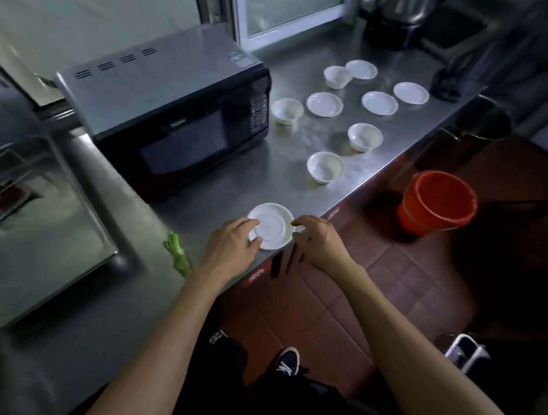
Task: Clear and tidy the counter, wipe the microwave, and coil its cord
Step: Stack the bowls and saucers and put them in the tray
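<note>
A white saucer [271, 224] lies upside down at the front edge of the steel counter [222, 196]. My left hand [230, 247] grips its left rim with thumb and fingers. My right hand [319, 240] touches its right rim with curled fingers. A black and silver microwave [170, 108] stands on the counter behind the saucer, door shut. Its cord is not visible. To the right of the microwave, several white bowls [325, 167] and saucers [324, 104] are spread over the counter.
A green vegetable stalk [178, 254] lies on the counter left of my left hand. A steel sink [40, 215] is at far left. An orange bucket [437, 201] stands on the tiled floor below the counter edge. Dark appliances [393, 13] stand at the back right.
</note>
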A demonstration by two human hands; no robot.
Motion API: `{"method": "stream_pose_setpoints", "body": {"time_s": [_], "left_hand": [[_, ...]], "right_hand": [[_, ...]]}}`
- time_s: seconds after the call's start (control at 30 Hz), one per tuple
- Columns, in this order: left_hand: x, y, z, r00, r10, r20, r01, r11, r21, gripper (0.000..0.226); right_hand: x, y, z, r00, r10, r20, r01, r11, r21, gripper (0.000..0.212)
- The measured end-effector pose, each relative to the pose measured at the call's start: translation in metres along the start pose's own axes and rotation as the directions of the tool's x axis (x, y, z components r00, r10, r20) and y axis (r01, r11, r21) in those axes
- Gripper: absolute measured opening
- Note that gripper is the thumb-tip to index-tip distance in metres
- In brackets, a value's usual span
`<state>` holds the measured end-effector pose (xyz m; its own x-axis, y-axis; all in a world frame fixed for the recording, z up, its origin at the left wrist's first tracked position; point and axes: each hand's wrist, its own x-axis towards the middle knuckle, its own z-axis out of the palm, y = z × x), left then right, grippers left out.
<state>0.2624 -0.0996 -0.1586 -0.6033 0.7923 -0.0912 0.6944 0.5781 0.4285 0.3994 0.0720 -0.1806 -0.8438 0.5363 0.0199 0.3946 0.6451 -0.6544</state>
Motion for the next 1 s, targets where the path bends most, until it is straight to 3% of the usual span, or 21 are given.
{"method": "stream_pose_setpoints", "body": {"time_s": [0.3, 0.63, 0.83, 1.0], "left_hand": [[0.05, 0.064, 0.03, 0.991, 0.122, 0.059, -0.122, 0.993, -0.011, 0.042], [0.168, 0.098, 0.067, 0.971, 0.21, 0.11, -0.212, 0.977, 0.002, 0.047], [0.247, 0.107, 0.088, 0.971, 0.212, 0.114, -0.214, 0.977, 0.006, 0.044], [0.292, 0.111, 0.093, 0.956, 0.201, 0.215, -0.227, 0.968, 0.103, 0.05]], "right_hand": [[-0.013, 0.049, -0.048, 0.997, 0.031, -0.073, -0.033, 0.999, -0.033, 0.031], [0.05, 0.118, -0.079, 0.984, 0.113, -0.14, -0.127, 0.988, -0.093, 0.022], [0.097, 0.14, -0.085, 0.97, 0.244, -0.001, -0.241, 0.959, -0.151, 0.027], [0.13, 0.154, -0.087, 0.946, 0.322, 0.034, -0.31, 0.933, -0.183, 0.036]]}}
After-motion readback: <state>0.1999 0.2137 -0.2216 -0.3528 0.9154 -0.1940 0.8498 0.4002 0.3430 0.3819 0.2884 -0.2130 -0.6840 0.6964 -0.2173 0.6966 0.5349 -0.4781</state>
